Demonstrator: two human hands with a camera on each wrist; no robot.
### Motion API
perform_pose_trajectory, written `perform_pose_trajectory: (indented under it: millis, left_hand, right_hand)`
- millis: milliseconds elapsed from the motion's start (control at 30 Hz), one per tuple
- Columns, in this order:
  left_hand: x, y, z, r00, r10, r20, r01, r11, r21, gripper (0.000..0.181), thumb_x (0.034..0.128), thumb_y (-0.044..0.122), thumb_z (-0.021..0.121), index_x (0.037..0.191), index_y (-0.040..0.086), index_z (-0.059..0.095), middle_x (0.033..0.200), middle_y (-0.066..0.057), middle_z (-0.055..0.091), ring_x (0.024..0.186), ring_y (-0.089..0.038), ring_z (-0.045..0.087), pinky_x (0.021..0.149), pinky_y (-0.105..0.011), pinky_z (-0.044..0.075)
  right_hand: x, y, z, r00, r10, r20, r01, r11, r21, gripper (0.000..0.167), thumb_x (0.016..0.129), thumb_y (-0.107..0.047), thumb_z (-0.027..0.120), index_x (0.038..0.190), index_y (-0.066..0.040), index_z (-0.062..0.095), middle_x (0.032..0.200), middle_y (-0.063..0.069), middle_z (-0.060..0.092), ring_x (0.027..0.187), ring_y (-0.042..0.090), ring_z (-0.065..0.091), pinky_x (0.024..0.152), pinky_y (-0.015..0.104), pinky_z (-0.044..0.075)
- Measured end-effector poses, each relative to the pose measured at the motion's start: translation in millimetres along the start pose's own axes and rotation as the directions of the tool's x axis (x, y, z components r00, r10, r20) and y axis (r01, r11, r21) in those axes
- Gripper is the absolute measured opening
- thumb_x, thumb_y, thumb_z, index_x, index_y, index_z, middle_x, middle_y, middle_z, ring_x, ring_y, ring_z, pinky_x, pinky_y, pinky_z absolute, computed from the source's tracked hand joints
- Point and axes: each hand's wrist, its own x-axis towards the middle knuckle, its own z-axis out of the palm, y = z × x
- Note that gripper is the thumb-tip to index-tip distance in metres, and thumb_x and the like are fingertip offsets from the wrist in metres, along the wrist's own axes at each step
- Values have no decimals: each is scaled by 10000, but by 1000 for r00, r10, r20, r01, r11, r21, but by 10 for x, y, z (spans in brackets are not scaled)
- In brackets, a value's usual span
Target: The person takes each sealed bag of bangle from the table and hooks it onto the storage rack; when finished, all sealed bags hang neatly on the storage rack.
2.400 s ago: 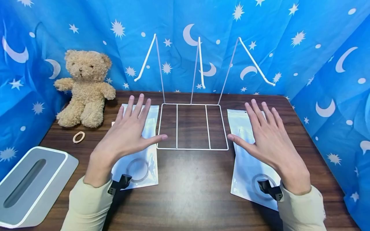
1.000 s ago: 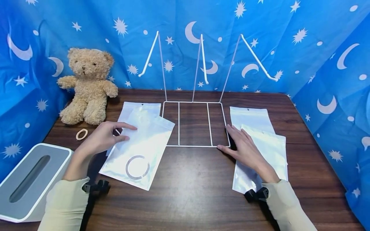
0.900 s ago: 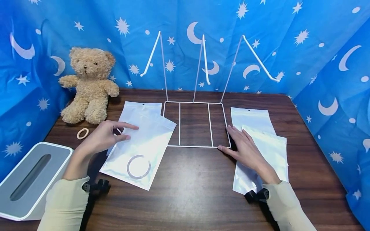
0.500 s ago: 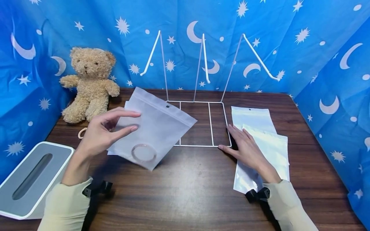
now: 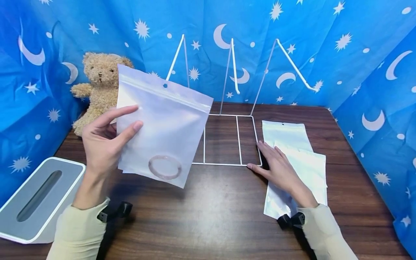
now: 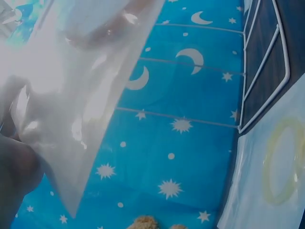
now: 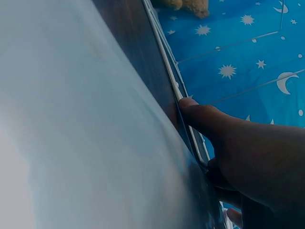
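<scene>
My left hand (image 5: 105,139) pinches the left edge of a zip bag (image 5: 162,119) between thumb and fingers, holding it up off the table. A brownish bangle (image 5: 165,177) shows through its lower part. Under it, a second zip bag (image 6: 252,171) lies by the rack with a yellowish ring (image 6: 268,167) inside, best seen in the left wrist view. My right hand (image 5: 281,169) rests at the front right corner of a white wire rack (image 5: 238,141), thumb along the front wire, fingers fairly straight by the side wire. The rack has three upright hook arms.
Two more zip bags, a front one (image 5: 310,169) overlapping a back one (image 5: 284,133), lie beside the right hand. A teddy bear (image 5: 103,86) sits at the back left, partly covered by the raised bag. A grey-topped tissue box (image 5: 69,180) stands at the left.
Both hands hovered flat at first. The left hand took hold of the top left bag, then lifted and tilted it upright. The right hand came to the rack's corner and has stayed there.
</scene>
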Motion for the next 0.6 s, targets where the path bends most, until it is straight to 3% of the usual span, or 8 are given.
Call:
perform_pose_trajectory:
  millis: [100, 200, 367, 600]
  left_hand:
    - [9, 4, -30, 1000, -25, -12, 25, 1000, 12, 317, 774, -159, 717, 1088, -154, 673, 1053, -216, 696, 656, -161, 686, 558, -173, 537]
    - [22, -8, -27, 999, -34, -7, 34, 999, 23, 321, 782, -153, 714, 1101, -140, 677, 1052, -214, 693, 712, -181, 704, 590, -201, 559]
    - [51, -68, -6, 1000, -15, -7, 15, 998, 61, 317, 787, -120, 732, 1102, -117, 690, 1064, -213, 694, 573, -136, 614, 464, -140, 447]
    - [191, -321, 87, 1000, -15, -18, 14, 1000, -19, 303, 794, -113, 737, 1094, -117, 693, 1022, -242, 688, 567, -114, 621, 505, -189, 516]
  right_hand:
    - [7, -15, -10, 1000, -10, 4, 10, 1000, 5, 902, 896, -588, 614, 1526, -20, 308, 1532, 203, 341, 1425, 340, 275, 1171, 500, 134]
    - [-1, -11, -30, 1000, -11, 7, 11, 1000, 5, 895, 901, -575, 617, 1524, -12, 307, 1532, 210, 337, 1424, 347, 272, 1168, 509, 137]
    - [-7, -2, -29, 1000, 5, 23, -5, 1000, 9, 904, 902, -592, 603, 1529, -17, 296, 1539, 205, 326, 1432, 345, 255, 1170, 509, 127]
    - [9, -2, -3, 1000, 7, 21, -7, 1000, 10, 913, 894, -609, 600, 1529, -24, 303, 1540, 199, 328, 1434, 338, 256, 1173, 509, 123]
